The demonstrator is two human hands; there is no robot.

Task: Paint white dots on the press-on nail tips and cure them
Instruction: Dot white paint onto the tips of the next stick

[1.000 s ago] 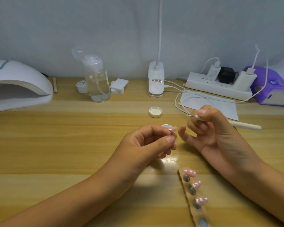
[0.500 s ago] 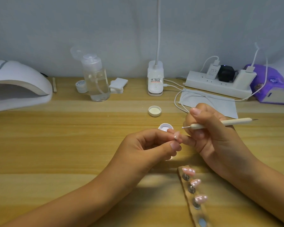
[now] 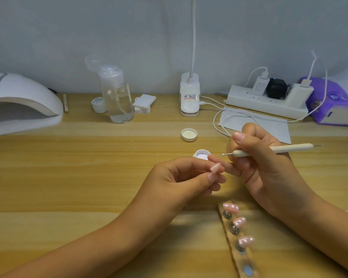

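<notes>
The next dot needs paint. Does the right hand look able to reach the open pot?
Probably yes: the right hand holds the dotting tool, tip close beside the pot; only a fingertip of the left hand overlaps its rim.

My head view gives me 2 bare hands and 2 bare forearms, and that is all of the body I get. The left hand (image 3: 181,177) runs back into the left forearm (image 3: 109,237), the right hand (image 3: 267,165) into the right forearm (image 3: 319,223), both uncovered right to the frame edge. The left thumbnail (image 3: 211,176) and right thumbnail (image 3: 238,135) are plain and slightly glossy, with softly squared tips reaching just past the fingertip.
</notes>
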